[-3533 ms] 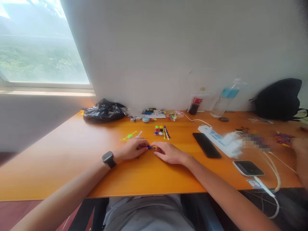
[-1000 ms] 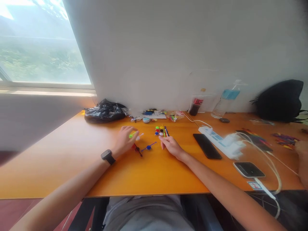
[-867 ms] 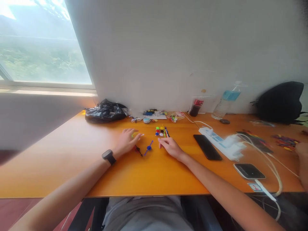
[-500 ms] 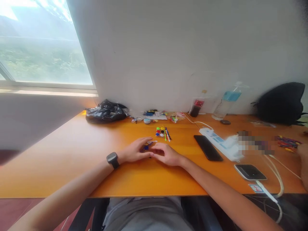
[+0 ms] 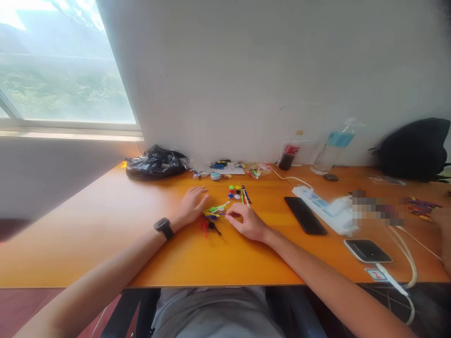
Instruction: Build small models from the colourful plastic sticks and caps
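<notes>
A small heap of thin plastic sticks with round discs (image 5: 214, 211) lies on the orange table (image 5: 105, 234): green, white and blue ones on top. A red and a black one (image 5: 210, 226) lie just nearer me. My left hand (image 5: 192, 204), with a black watch (image 5: 162, 227) on the wrist, lies flat with fingers spread, its fingertips touching the left side of the heap. My right hand (image 5: 244, 221) rests right of the heap with fingers curled. Its thumb and forefinger pinch the end of the blue stick (image 5: 221, 215).
Behind the heap sit coloured caps and sticks (image 5: 237, 192). To the right are a black phone (image 5: 305, 215), a white power strip (image 5: 319, 204), cables and a second device (image 5: 367, 250). A black bag (image 5: 155, 162), two bottles (image 5: 331, 151) and a backpack (image 5: 416, 148) line the wall. Another person's hand (image 5: 443, 223) shows at the right edge.
Half a second ago both hands were closed together over the sticks. Now the left hand has opened and slid back left, leaving the sticks on the table. The right hand stays at their right end.
</notes>
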Action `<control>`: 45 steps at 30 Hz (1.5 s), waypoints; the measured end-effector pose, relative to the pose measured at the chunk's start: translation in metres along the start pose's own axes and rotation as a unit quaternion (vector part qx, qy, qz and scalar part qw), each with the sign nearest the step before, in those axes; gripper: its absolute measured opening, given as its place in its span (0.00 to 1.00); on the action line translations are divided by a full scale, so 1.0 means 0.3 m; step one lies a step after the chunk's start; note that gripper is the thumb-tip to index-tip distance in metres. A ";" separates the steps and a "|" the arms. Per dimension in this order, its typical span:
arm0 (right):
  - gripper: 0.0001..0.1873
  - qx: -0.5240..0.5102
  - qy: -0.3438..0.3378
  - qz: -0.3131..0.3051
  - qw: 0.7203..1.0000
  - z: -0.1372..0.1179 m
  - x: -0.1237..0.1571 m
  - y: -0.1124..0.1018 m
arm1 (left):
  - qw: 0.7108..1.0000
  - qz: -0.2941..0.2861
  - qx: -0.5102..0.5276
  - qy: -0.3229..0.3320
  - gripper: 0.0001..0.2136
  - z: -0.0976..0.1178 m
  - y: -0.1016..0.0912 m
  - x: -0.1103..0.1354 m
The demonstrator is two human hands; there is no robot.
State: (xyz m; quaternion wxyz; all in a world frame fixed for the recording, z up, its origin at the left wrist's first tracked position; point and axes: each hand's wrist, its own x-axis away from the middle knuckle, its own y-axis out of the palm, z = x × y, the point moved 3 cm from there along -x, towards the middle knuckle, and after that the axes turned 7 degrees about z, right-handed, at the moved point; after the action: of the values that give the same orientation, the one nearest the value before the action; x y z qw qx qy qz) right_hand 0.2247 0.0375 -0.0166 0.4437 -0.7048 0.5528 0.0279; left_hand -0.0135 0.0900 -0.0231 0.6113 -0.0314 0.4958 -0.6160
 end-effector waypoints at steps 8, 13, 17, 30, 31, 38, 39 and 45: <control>0.10 0.017 -0.007 -0.015 1.000 -0.010 0.013 0.004 | 0.988 0.041 -0.109 -0.106 0.26 -0.210 -0.007 -0.077; 0.11 0.027 -0.003 -0.023 0.999 0.002 0.017 0.003 | 0.970 0.047 -0.237 -0.012 0.21 -0.290 -0.050 -0.167; 0.11 0.035 -0.001 -0.040 0.999 0.006 0.017 0.010 | 0.958 0.028 -0.284 0.006 0.17 -0.333 -0.050 -0.233; 0.11 0.042 -0.003 -0.050 0.998 0.011 0.020 0.017 | 0.963 0.122 -0.241 -0.016 0.23 -0.314 -0.073 -0.253; 0.11 0.043 -0.002 -0.048 0.998 0.009 0.020 0.015 | 0.963 0.136 -0.232 -0.008 0.22 -0.299 -0.081 -0.247; 0.08 0.025 -0.034 -0.008 0.999 -0.021 0.009 -0.019 | 0.956 0.243 -0.147 0.072 0.07 -0.145 -0.108 -0.256; 0.07 0.017 -0.042 0.005 0.999 -0.026 0.005 -0.026 | 0.955 0.260 -0.120 0.080 0.05 -0.115 -0.115 -0.269; 0.14 -0.030 0.032 0.117 0.992 -0.022 -0.042 -0.103 | 0.977 0.130 0.127 0.115 0.09 0.103 -0.185 -0.376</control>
State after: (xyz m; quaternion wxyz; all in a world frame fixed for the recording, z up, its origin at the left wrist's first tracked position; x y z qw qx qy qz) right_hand 0.2416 0.0425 0.0123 0.3984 -0.6486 0.6443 0.0736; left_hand -0.0054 0.1475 0.0928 0.6239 0.1825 0.4806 -0.5886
